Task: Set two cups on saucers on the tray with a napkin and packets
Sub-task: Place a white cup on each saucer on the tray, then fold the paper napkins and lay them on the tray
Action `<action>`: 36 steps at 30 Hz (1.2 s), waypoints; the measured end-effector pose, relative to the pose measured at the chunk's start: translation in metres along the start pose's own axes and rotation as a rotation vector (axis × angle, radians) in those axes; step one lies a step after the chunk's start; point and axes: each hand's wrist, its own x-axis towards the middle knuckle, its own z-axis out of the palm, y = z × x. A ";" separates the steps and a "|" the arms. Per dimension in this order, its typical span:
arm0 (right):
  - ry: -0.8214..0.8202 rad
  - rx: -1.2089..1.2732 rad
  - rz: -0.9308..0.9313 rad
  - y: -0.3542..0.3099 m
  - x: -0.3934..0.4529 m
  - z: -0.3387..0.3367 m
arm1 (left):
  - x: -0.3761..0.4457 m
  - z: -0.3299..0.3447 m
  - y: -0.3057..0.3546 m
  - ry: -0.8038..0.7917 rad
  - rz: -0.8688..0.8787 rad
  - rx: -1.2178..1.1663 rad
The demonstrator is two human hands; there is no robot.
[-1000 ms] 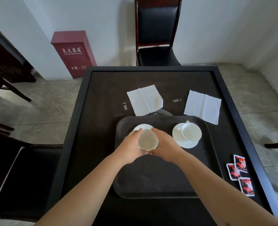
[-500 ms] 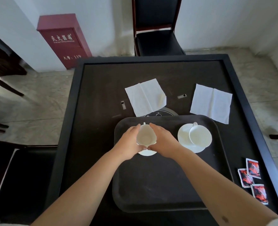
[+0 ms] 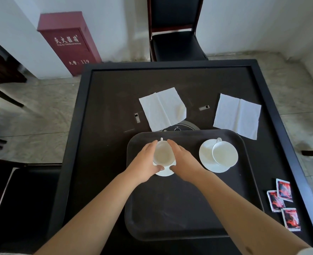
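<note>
A dark tray [image 3: 185, 214] lies on the black table. Over its left part my left hand [image 3: 144, 165] and my right hand [image 3: 184, 162] cup a white cup [image 3: 163, 154] from both sides, its handle pointing away from me. Under the cup a white saucer [image 3: 164, 172] shows at the near edge; whether the cup rests on it I cannot tell. On the tray's right part a second white cup [image 3: 224, 153] stands on its saucer [image 3: 206, 157]. Two white napkins [image 3: 163, 108] [image 3: 237, 115] lie beyond the tray. Three red packets [image 3: 283, 201] lie right of the tray.
A round dark disc [image 3: 179, 128] sits in the table just behind the tray. A black chair [image 3: 175, 37] stands at the table's far side. A red fire-extinguisher box [image 3: 69, 43] stands against the wall at the left, and a dark seat [image 3: 23, 199] is at my left.
Both hands brought the cup slightly away from me and down over the saucer, whose near edge now shows. The camera tilted, so the scene sits lower in view.
</note>
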 end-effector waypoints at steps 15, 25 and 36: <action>0.034 -0.177 0.030 0.012 -0.065 0.002 | -0.070 0.008 0.009 0.110 0.080 0.212; -0.016 -0.300 0.105 0.014 -0.120 0.019 | -0.124 0.023 0.020 0.116 0.062 0.338; -0.015 -0.344 0.010 0.013 -0.145 0.006 | -0.156 0.038 0.040 0.170 0.026 0.365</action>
